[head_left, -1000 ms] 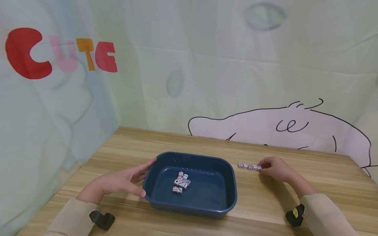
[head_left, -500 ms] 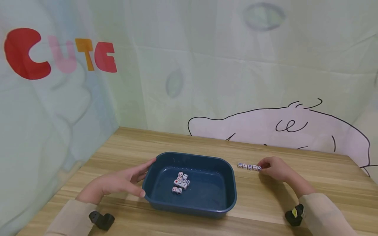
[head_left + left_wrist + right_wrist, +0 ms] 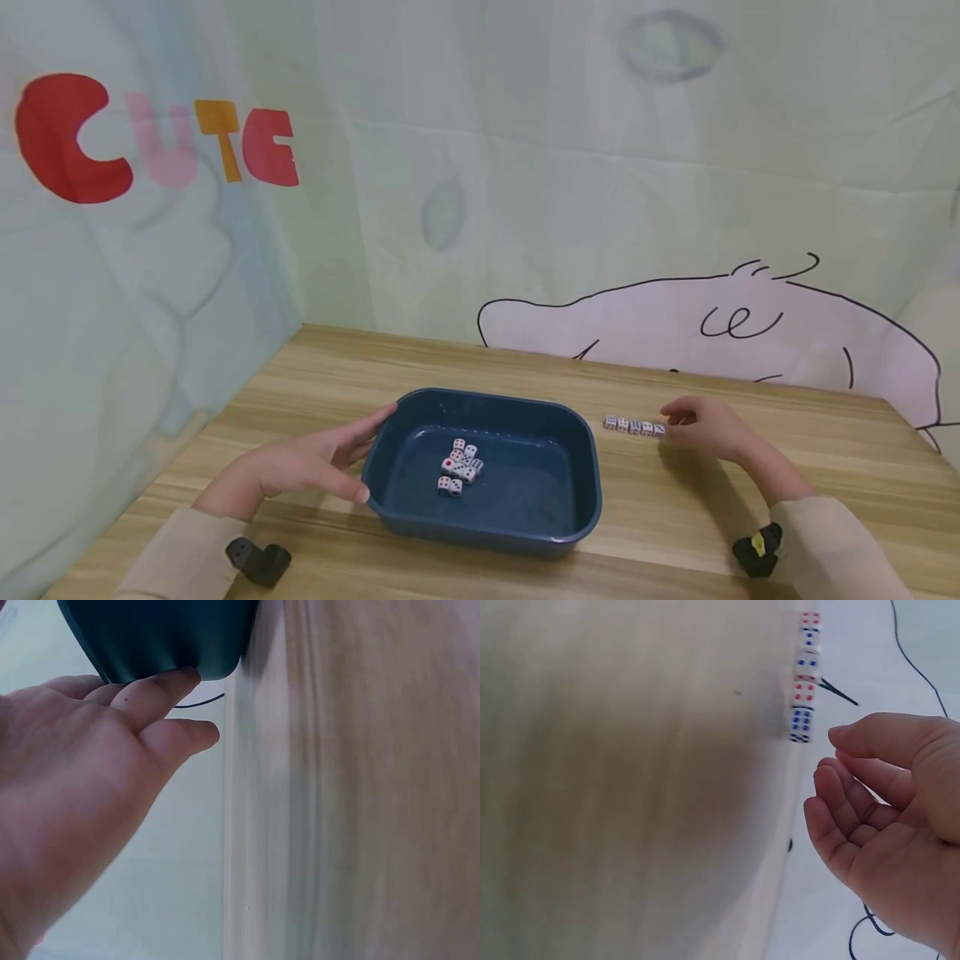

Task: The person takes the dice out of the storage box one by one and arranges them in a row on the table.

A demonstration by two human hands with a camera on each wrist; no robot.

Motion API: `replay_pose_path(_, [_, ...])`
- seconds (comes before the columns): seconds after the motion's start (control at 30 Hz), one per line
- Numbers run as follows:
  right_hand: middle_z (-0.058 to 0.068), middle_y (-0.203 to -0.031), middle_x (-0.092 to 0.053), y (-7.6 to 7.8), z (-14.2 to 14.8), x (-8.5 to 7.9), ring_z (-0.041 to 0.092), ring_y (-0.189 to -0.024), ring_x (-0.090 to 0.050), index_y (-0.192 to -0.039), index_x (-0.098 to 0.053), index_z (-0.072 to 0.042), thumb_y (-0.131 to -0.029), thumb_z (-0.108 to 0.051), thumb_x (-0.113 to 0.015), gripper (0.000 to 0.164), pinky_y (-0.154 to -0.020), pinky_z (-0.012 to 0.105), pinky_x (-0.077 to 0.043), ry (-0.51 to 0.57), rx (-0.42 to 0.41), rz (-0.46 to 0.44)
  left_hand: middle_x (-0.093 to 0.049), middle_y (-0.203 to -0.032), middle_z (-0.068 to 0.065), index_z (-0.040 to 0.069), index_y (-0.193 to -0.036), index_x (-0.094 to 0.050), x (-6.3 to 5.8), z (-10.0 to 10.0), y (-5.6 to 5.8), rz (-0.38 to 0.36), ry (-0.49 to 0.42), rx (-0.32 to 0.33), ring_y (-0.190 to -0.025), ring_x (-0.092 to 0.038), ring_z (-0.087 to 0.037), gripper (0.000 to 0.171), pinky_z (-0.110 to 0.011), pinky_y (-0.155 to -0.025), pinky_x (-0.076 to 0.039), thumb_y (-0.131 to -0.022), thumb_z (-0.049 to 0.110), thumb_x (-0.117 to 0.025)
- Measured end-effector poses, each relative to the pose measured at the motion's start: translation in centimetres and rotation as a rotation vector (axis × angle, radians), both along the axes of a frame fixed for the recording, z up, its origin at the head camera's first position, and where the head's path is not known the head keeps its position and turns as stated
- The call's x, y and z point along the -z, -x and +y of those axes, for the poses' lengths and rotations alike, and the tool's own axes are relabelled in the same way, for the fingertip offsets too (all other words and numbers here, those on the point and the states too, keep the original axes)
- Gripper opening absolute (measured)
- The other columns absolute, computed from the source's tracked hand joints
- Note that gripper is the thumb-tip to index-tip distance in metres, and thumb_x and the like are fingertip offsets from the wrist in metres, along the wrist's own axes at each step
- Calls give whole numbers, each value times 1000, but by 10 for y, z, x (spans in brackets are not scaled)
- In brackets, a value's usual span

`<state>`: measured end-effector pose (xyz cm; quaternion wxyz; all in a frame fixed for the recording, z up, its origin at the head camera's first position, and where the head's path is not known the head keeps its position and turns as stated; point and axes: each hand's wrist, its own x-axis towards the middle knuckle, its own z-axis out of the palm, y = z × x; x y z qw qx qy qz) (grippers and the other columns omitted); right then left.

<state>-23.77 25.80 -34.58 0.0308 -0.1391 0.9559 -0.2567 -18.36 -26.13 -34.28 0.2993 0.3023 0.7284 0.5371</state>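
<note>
A dark blue rectangular tub (image 3: 517, 537) sits on the table with several white dice (image 3: 459, 467) clustered on its floor, left of the middle. My left hand (image 3: 300, 462) is spread along the tub's left side, thumb near the front corner and fingers toward the back corner. In the left wrist view, its fairly straight fingertips touch the tub wall (image 3: 172, 637). To the right of the tub, several dice stand side by side in a row (image 3: 634, 426). Just past the row's right end is my right hand (image 3: 708, 427); the right wrist view shows its loosely bent fingers (image 3: 832, 832) apart from the dice, holding nothing.
The wooden table (image 3: 330, 367) ends at a printed cloth backdrop (image 3: 540, 208) behind and on the left. A black wrist camera (image 3: 258, 560) is strapped to the left wrist, and another black device (image 3: 757, 550) to the right.
My right hand has let go of the rightmost die and moved slightly right, leaving a small gap. The row, the tub and my left hand stay where they were.
</note>
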Motion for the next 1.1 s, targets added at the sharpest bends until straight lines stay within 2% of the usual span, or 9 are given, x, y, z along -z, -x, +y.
replay_pose_path(0.3, [18,-102,-66,-4,-1,-20,23,-90,-61,-116,-60,12,-89,-7,-64,34,-73,34,-51,61,-38,30,4,-158,-28,5,-153,8,0,0,0,-5,0,-1,-140,-4,-55,104,-19,-101,-30,-85,12,-70])
replay_pose_path(0.5, [18,-104,-67,-10,-17,-36,22,-90,-62,-118,-62,8,-90,-12,-65,34,-72,34,-52,73,-53,58,2,-157,-29,6,-154,8,0,0,0,2,3,-5,-141,-5,-54,104,-18,-101,-29,-86,13,-70])
replay_pose_path(0.63, [18,-108,-67,-15,-32,-45,22,-92,-62,-120,-62,5,-91,-14,-65,35,-74,35,-53,86,-72,45,2,-158,-29,6,-154,8,0,0,0,-1,10,-6,-141,-5,-54,104,-20,-102,-29,-86,14,-70])
replay_pose_path(1.1, [9,-101,-68,-21,-75,-53,16,-84,-61,-116,-65,1,-89,-11,-67,30,-70,27,-52,152,-177,35,-1,-158,-28,7,-154,6,-1,0,0,-1,30,-18,-141,-7,-53,104,-27,-105,-28,-85,15,-71])
